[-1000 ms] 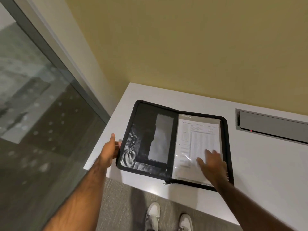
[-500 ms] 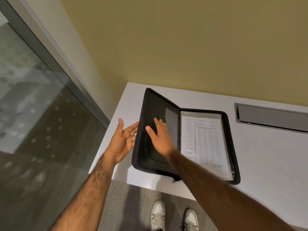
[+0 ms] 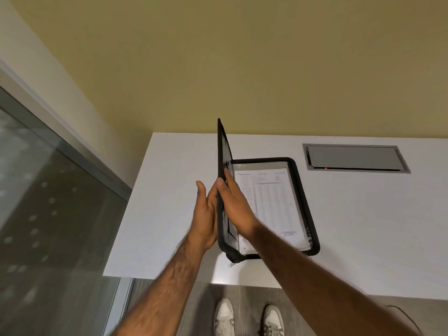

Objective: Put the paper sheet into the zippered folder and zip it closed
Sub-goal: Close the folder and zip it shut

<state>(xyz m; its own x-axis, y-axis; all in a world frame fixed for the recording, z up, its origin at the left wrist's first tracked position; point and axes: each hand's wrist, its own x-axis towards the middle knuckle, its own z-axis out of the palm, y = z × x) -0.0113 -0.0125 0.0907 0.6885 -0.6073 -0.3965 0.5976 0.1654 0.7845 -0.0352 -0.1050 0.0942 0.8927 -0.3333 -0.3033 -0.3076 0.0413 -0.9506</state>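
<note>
Folder cover [image 3: 221,146] has swung upright, left hand [image 3: 206,214] pressing flat, right hand [image 3: 236,207] pinching it.

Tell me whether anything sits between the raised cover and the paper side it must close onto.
Only the right hand: it grips the upright cover from inside, forearm crossing above the paper sheet. Nothing else lies there.
</note>
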